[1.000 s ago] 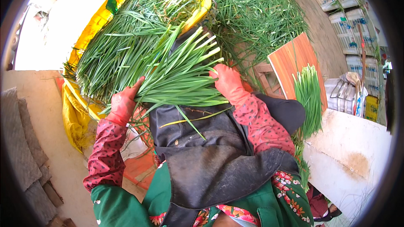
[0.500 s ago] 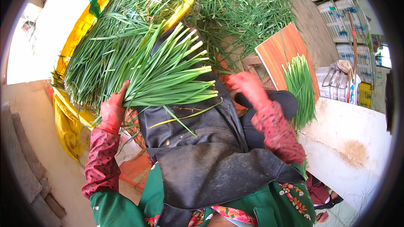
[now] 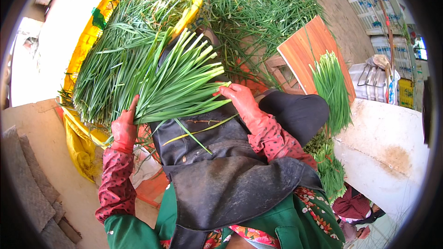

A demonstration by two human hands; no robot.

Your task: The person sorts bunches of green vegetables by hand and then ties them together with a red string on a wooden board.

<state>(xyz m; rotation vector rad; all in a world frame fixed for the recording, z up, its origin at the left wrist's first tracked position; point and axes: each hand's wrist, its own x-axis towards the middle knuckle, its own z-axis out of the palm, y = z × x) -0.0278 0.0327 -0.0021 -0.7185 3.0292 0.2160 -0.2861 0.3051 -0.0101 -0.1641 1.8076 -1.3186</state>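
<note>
The left hand (image 3: 124, 130) clasps the garlic-chive bunch (image 3: 184, 83) at its eight o'clock; the right hand (image 3: 239, 98) pinches a stem end (image 3: 226, 84) at three.

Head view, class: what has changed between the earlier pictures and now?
The right hand, at the bunch's stem ends a second ago, then drew away rightward, clear of them. It has now come back left, fingers at a lower stem end. Unchanged: the left hand holds the leafy side of the bunch of chives; the wood-grain board keeps its chives.
</note>
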